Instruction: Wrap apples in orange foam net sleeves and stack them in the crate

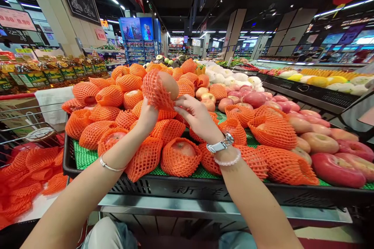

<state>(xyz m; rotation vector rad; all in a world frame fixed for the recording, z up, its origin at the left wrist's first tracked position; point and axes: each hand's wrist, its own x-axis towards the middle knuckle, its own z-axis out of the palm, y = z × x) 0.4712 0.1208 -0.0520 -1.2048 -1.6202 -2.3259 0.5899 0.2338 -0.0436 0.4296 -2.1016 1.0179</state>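
Note:
My left hand is closed around an orange foam net sleeve with an apple partly inside. The apple's pale, bare side sticks out toward the right. My right hand reaches in from the right, its fingertips pinched at the sleeve's lower edge. Both hands are raised over a black display tray lined with green mesh. Beneath them lie many apples in orange sleeves, such as one netted apple at the front edge.
Bare red apples fill the tray's right side, and white-netted fruit lies behind. A shopping cart stands at left above a heap of loose orange sleeves. Oil bottles line the left. Another fruit stand is at right.

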